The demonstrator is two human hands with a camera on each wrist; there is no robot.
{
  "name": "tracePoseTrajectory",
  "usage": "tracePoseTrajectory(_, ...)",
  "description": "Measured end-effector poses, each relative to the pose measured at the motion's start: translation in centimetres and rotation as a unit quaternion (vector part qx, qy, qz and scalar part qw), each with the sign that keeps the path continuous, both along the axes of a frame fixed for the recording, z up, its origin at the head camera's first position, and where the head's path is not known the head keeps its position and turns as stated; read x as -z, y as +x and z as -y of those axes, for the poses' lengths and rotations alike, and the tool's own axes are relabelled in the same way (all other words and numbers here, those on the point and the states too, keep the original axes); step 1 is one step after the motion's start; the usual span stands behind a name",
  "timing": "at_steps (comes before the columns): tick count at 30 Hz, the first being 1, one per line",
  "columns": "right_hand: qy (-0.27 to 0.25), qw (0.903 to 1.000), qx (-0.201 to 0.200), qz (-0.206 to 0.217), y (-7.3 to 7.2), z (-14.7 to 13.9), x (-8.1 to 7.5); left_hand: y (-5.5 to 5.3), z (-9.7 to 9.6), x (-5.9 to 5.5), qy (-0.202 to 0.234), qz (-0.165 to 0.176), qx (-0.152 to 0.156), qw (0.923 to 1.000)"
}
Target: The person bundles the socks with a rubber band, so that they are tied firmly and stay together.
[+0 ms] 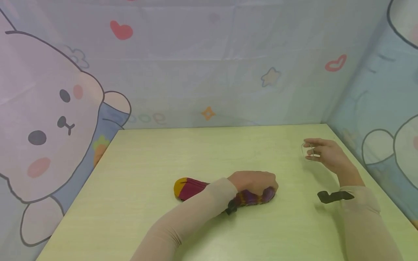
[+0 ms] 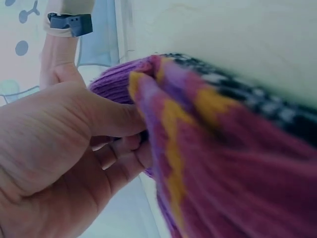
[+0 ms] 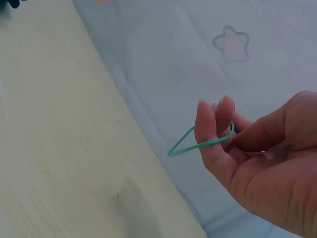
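My left hand grips the purple cuff end of a knitted sock lying across the table. The sock is burgundy with a yellow tip and yellow zigzag bands. In the left wrist view, thumb and fingers pinch the bunched sock, and a black-and-white patterned strip of knit shows along its far side. To the right, my right hand is raised over the table. A thin green rubber band loops round its fingers, with the thumb bent in against them.
The pale yellow-green table meets a cartoon-printed cloth backdrop at its back and sides. Black wrist-camera mounts stick out from both sleeves, the left one close over the sock.
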State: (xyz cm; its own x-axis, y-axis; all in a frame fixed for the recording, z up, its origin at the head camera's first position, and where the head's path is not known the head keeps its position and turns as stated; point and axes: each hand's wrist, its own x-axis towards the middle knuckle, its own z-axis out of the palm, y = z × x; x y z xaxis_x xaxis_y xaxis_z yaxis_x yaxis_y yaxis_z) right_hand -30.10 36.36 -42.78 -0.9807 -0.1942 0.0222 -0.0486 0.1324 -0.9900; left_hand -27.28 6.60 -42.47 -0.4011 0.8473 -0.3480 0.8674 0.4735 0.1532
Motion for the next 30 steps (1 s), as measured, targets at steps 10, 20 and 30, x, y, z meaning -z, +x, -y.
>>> tracePoseTrajectory(10,-0.031,0.9982,-0.052,-0.002,-0.1,0.1,-0.1,-0.4,0.1,0.5,0.035,-0.009,-0.013,0.9993)
tracePoseTrajectory(20,-0.039,0.9957,-0.083,-0.011,-0.2,0.7,-0.1,-0.5,0.6,0.3,0.065,-0.025,-0.016,0.9974)
tracePoseTrajectory(30,0.057,0.9905,-0.125,0.005,-0.1,2.3,0.0,-0.9,1.5,-0.2,0.085,-0.013,-0.033,0.9958)
